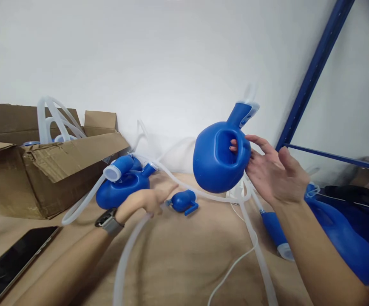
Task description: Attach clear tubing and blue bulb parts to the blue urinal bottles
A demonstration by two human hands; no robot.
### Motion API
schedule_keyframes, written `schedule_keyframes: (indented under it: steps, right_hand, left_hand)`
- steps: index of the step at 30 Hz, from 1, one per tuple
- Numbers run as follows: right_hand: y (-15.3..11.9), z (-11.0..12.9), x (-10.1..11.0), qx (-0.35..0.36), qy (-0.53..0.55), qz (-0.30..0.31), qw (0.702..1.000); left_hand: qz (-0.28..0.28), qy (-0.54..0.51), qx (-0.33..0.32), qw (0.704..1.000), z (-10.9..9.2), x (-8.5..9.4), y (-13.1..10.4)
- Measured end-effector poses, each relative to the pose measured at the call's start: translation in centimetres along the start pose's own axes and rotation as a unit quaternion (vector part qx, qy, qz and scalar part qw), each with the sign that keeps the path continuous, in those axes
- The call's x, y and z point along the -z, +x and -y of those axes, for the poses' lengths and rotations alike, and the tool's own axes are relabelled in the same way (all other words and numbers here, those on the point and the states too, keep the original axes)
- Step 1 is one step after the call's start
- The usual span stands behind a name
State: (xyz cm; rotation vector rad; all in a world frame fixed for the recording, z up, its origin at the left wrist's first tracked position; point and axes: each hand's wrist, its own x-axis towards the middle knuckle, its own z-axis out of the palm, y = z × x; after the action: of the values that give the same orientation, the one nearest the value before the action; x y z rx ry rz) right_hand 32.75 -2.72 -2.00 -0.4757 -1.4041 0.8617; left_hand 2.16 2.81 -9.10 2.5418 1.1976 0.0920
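Observation:
My right hand (pixel 272 170) holds up a blue urinal bottle (pixel 206 157), its fingers hooked through the bottle's handle and the thumb apart. The neck tilts up to the right, with a white collar and clear tubing blurred at its mouth. Low over the table, my left hand (pixel 148 202) is smeared by motion, one finger stretched out. A translucent tube (pixel 130 246) runs up to its curled fingers, which seem closed on it. Just right of that hand lies a small blue part with a hooked arm (pixel 183 201). Behind it rests another blue urinal bottle (pixel 114 193).
An open cardboard box (pixel 9 182) with coiled tubes stands at left. A dark tablet or phone (pixel 15 259) lies in front of it. More blue bottles (pixel 344 242) and a blue cylinder with a white end (pixel 275 231) are at right. A thin white cable (pixel 235 265) crosses the table.

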Motion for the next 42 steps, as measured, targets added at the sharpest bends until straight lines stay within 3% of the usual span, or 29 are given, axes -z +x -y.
schedule_keyframes:
  steps: [3,7,12,15,21,27,33,36,39,42]
  right_hand:
    - [0.0,0.1,0.4,0.036,-0.068,0.017,0.997]
    - [0.0,0.1,0.5,0.068,-0.117,0.015,0.991]
    - [-0.3,0.2,-0.1,0.065,-0.139,0.022,0.988]
    - [-0.4,0.1,-0.4,0.058,-0.124,0.016,0.99]
    - [-0.3,-0.2,-0.2,0.101,-0.138,0.0,0.985]
    - [-0.1,-0.6,0.0,0.105,-0.182,0.024,0.977]
    - [0.1,-1.4,-0.1,0.089,-0.159,0.042,0.982]
    - [0.1,-2.0,0.1,0.093,-0.175,0.066,0.978]
    - [-0.1,-2.5,-0.1,0.082,-0.2,0.097,0.972]
    - [-0.5,-2.8,-1.5,0.064,-0.209,0.116,0.969]
  left_hand:
    - [-0.008,-0.071,0.083,0.994,0.0,3.6,-2.4]
    - [-0.091,-0.09,0.074,0.989,-0.1,7.6,-5.8]
    - [-0.146,-0.111,0.098,0.978,-0.3,9.8,-8.9]
    - [-0.234,-0.152,0.1,0.955,-0.4,10.2,-9.6]
    - [-0.446,-0.239,0.117,0.855,0.0,10.3,-9.2]
    - [-0.636,-0.337,0.101,0.687,0.3,10.1,-7.8]
    - [-0.799,-0.131,-0.025,0.587,2.8,9.6,-6.6]
    - [-0.836,-0.042,-0.112,0.535,3.3,9.6,-6.4]
    - [-0.829,-0.018,-0.13,0.544,2.0,9.4,-6.3]
    - [-0.791,-0.053,-0.094,0.603,-0.8,8.4,-6.4]
